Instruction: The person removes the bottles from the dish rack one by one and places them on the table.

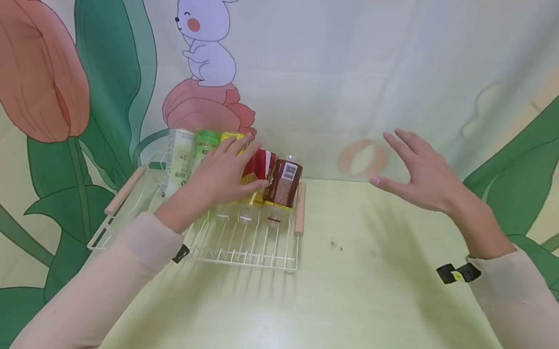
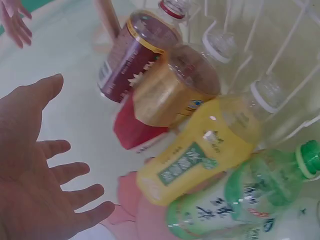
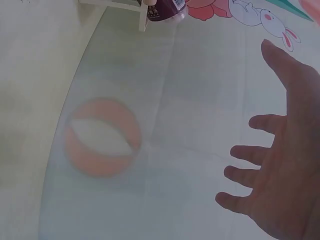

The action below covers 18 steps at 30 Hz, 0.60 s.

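My left hand (image 1: 226,169) hovers over a row of drink bottles, fingers spread and holding nothing. The bottles lie side by side in a white wire basket (image 1: 239,263) with wooden handles. From the right they are a brown-labelled bottle (image 1: 284,184), a red-and-gold bottle (image 2: 172,85), a yellow bottle (image 2: 200,150), a green bottle (image 2: 235,195) and a pale green-and-white bottle (image 1: 180,159). In the left wrist view a gap shows between the fingers and the bottles. Off to the right, my right hand (image 1: 426,179) is raised with spread fingers, apart from everything.
The basket stands on a pale green table (image 1: 354,303) against a printed curtain (image 1: 331,75) with a rabbit and tulips. One wooden handle (image 1: 300,209) is at the basket's right end, another (image 1: 125,190) at its left. Small dark specks (image 1: 336,245) mark the table.
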{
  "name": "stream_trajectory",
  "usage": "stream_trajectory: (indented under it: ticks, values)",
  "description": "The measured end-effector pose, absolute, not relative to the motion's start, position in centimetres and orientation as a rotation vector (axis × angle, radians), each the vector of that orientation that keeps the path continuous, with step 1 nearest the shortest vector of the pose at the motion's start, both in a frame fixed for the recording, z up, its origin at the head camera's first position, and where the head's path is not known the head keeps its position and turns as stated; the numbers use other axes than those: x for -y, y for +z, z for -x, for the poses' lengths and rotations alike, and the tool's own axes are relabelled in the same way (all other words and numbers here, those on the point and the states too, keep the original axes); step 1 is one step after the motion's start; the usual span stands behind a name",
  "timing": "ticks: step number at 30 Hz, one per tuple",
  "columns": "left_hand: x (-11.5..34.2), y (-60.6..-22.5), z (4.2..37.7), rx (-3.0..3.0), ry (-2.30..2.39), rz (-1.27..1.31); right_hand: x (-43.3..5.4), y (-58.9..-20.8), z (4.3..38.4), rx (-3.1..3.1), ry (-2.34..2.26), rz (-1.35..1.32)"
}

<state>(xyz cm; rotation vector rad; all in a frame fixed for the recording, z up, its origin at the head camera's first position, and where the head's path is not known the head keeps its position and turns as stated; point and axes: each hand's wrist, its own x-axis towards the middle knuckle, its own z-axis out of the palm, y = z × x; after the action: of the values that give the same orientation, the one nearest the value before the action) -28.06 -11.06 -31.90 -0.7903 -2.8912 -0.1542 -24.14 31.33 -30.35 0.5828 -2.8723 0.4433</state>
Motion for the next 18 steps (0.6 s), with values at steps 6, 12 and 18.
stream_trajectory:
  ticks: [6, 12, 18]
  values:
    - [10.1, -30.7, 26.1, 2.83, -0.124, 0.862, -31.4, -29.9, 23.2, 2.875, 0.621, -0.604]
    - [8.8, -30.0, 24.2, 2.809, -0.214, 0.775, -30.4, -31.2, 22.5, 2.779, 0.727, -0.64]
    - [7.6, -30.2, 23.4, 2.865, -0.545, 0.67, -27.6, -34.4, 21.4, 2.661, 0.974, -0.688]
